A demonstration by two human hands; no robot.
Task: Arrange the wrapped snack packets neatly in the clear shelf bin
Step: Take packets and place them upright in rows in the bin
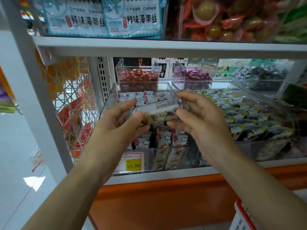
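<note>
A clear shelf bin (109, 97) stands on the middle shelf, holding several small grey packets (167, 138) printed with red balloons and clouds. Above the bin, both hands hold one wrapped snack packet (163, 110) flat between them. My left hand (119, 123) pinches its left end with thumb and fingers. My right hand (201, 120) pinches its right end. The packet's back label faces up. More packets stand upright at the bin's front wall.
A second clear bin (282, 103) of grey and yellow packets sits to the right. Behind stand small bins of red sweets (138, 77) and purple sweets (196, 75). A yellow price tag (133, 165) reads 15.80. The upper shelf edge (166, 47) hangs overhead. A wire rack (73, 97) stands left.
</note>
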